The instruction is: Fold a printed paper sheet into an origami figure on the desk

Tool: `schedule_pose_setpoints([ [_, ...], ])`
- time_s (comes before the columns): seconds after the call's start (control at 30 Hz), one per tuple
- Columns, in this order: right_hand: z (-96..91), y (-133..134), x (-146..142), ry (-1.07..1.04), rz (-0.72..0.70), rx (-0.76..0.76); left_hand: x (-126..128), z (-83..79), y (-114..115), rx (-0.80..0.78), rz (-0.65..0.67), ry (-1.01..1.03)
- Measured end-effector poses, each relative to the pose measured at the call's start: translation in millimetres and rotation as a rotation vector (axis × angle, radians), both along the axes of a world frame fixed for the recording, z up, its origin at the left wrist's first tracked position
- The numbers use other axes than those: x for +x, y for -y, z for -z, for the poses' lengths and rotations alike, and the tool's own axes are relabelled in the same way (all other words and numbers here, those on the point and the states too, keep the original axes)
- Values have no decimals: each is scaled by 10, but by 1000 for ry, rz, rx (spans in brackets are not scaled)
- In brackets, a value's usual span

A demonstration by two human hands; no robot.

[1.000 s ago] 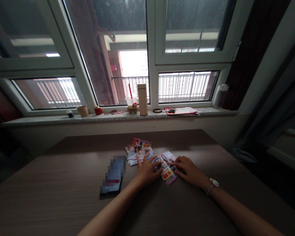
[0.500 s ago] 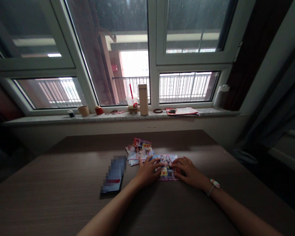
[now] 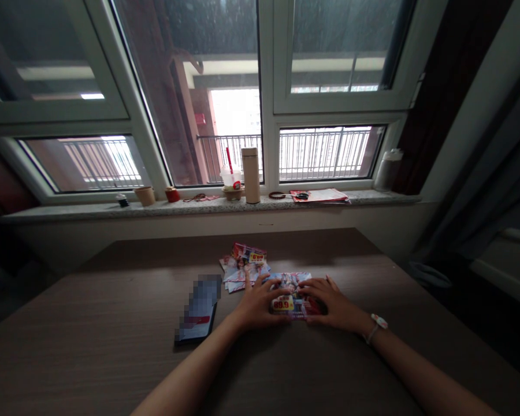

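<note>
On the brown wooden table (image 3: 112, 358) lies a colourful printed leaflet (image 3: 289, 293) with a yellow price tag. My left hand (image 3: 255, 304) presses on its left part, fingers spread over the paper. My right hand (image 3: 329, 303), with a white band on the wrist, rests on its right part. The leaflet looks folded, its near flap turned up between my fingers. Just beyond, to the left, a small pile of similar leaflets (image 3: 242, 267) sits flat.
A dark phone (image 3: 197, 318) lies left of my left hand. The stone windowsill (image 3: 69, 211) behind the table holds a tall beige flask (image 3: 251, 175), a plastic cup with a red straw (image 3: 231, 178), small cups (image 3: 146, 196), scissors (image 3: 301, 196) and red papers (image 3: 323, 195).
The leaflet under my hands turned from slanted to square with the table edge, and its near part has been folded over, showing the yellow price tag. Both hands stayed on it.
</note>
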State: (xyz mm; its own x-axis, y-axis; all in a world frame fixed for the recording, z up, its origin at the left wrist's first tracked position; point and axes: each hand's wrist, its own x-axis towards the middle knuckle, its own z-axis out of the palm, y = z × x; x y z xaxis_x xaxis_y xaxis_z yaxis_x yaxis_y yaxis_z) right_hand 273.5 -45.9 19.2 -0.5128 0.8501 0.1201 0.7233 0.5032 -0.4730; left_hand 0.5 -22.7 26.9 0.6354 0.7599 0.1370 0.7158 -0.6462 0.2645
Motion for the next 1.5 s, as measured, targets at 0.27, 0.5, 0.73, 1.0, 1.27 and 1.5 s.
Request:
schedule_pose_setpoints([
  [0.27, 3, 10, -16, -4, 9, 7, -21, 13, -29, 24, 23, 25],
  [0.5, 21, 2, 5, -34, 18, 35, 5, 23, -15, 57, 8, 74],
  [0.73, 66, -22, 30, -107, 24, 27, 28, -7, -10, 3, -28, 125],
  [1.0, 108, -70, 30, -174, 91, 71, 11, -29, -23, -14, -78, 169],
  [1.27, 171, -129, 24, -248, 214, 59, 27, 5, -66, 3, -171, 212],
  [1.5, 198, -142, -70, -264, 304, 114, 108, 104, -156, -23, -312, 273],
])
